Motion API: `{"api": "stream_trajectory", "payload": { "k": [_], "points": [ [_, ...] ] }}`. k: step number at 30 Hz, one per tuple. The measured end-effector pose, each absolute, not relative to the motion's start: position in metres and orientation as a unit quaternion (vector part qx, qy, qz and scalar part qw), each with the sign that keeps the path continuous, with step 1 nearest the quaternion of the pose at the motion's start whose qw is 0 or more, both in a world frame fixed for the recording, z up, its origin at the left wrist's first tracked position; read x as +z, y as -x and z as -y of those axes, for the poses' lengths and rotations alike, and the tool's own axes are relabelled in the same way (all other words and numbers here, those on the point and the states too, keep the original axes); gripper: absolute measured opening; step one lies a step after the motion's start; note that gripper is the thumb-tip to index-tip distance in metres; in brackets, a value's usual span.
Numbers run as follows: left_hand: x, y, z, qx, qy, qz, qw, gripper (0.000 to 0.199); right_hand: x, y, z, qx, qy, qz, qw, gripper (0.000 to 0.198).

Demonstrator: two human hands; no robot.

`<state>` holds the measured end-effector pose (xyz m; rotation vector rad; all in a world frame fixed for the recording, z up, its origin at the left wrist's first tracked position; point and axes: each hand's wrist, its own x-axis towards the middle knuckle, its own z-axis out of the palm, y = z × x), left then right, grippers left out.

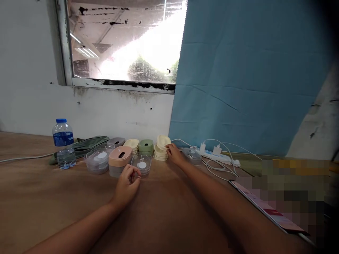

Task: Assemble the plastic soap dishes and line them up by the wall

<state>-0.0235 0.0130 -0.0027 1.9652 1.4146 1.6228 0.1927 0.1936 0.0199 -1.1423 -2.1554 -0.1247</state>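
"While the right hand (173,154) pinches its edge, where is the cream lid (163,141)?"

"Near the worktop's (164,215) back edge, around the middle, tilted up over a stack of cream lids (160,154). Whether it touches them cannot be told."

"And the left hand (128,183)?"

"Its fingers curl loosely by a peach-topped container (120,157) and a stack of clear containers (141,164). Whether it grips or touches either cannot be told."

"What surrounds them?"

"Closer to the back edge stand a second cream stack (131,144) and a green stack (146,145). Toward the worktop's left edge stands a water bottle (64,144) with a blue cap. Right of the right hand are a white power strip (217,156) with cables and, nearer the right front corner, a flat phone-like device (265,204)."
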Motion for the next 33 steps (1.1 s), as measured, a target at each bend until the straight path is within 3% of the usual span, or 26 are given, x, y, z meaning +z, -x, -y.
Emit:
{"api": "stream_trajectory", "payload": {
  "k": [13,22,33],
  "points": [
    [-0.003,0.027,-0.015,0.569,-0.651,-0.483,0.138,0.009,0.011,-0.187,-0.204,-0.085,0.526,0.811,0.242,0.031],
    [-0.002,0.025,-0.013,0.561,-0.653,-0.489,0.138,0.011,0.014,-0.277,-0.211,-0.066,0.726,0.666,0.156,0.067],
    [0.003,0.025,-0.006,0.545,-0.696,-0.451,0.122,0.012,0.013,-0.293,-0.151,-0.02,0.62,0.764,0.178,0.062]
  ]
}}
